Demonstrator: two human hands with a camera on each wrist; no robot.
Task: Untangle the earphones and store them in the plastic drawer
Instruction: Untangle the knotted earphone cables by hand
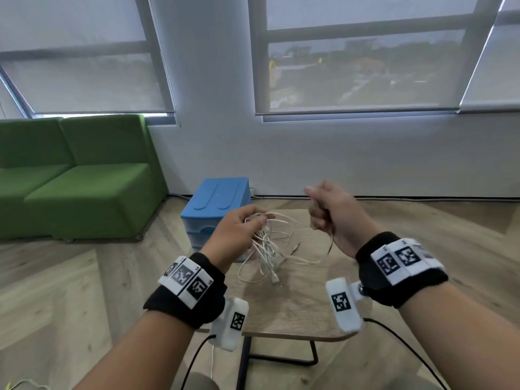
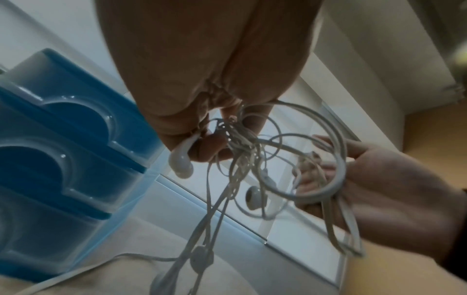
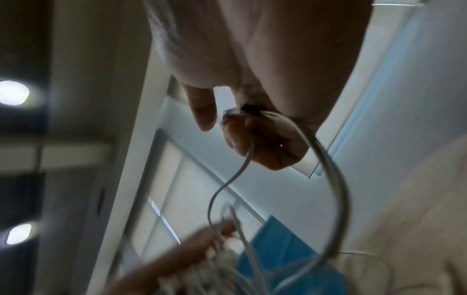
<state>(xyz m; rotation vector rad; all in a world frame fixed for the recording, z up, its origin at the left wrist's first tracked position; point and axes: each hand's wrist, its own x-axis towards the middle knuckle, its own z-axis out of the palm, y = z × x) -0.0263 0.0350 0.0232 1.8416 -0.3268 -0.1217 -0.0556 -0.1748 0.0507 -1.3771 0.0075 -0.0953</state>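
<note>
The left hand (image 1: 239, 229) pinches the knotted earphones (image 1: 270, 249) above the bench (image 1: 295, 311); the right hand (image 1: 332, 212) grips one strand beside it. Untangling looks barely begun; the drawer (image 1: 208, 220) beyond the hands waits shut.

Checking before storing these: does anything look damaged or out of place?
No damage shows. The white earphones are still a knotted bundle held by the left hand, the right hand pulling one strand; the blue plastic drawer looks shut.
</note>
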